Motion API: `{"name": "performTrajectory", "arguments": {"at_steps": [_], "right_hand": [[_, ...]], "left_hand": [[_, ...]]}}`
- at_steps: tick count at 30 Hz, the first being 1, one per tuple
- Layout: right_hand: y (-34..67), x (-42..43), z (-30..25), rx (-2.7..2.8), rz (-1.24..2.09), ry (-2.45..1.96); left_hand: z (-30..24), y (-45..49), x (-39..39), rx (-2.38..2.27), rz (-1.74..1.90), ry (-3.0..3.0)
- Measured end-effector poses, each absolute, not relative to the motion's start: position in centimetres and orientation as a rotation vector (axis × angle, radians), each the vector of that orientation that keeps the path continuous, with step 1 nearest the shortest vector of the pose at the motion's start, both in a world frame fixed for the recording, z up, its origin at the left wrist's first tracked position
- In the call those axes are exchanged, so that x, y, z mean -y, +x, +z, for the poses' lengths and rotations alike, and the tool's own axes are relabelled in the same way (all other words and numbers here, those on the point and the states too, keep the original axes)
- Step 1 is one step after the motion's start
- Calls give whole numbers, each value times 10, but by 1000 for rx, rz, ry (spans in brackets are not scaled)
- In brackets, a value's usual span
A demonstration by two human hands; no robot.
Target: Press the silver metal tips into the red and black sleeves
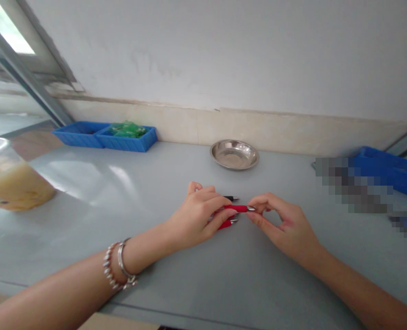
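My left hand [203,213] pinches a red pen [239,209] between thumb and fingers, its silver tip pointing right. At that tip, the thumb and forefinger of my right hand [282,217] are closed; whether a small part sits between them is too fine to see. Another red pen [225,224] lies on the table just below, partly covered by my left hand. Beyond the held pen, the front of a black pen [231,198] with a silver tip shows. The rear ends of the pens are hidden behind my left hand.
A round steel dish [234,156] stands near the wall. At the back left are two blue trays [126,143], one with green packets [129,129]. A clear tub [14,178] with yellowish contents stands left. Another blue tray [392,167] and blurred-out items are at right.
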State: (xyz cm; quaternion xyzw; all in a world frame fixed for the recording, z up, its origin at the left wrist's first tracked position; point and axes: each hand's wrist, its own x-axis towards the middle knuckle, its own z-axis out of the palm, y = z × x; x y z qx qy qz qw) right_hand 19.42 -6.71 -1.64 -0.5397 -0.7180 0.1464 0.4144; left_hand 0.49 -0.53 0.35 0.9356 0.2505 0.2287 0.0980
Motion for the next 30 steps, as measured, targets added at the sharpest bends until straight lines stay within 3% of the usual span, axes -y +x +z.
{"name": "performTrajectory", "arguments": {"at_steps": [10,30], "right_hand": [[192,68,-15,1626,820,-1272],[195,66,-20,1710,596,-1079]], "left_hand": [[4,5,6,-707,680,2761],[7,5,6,-702,576,2771]]}}
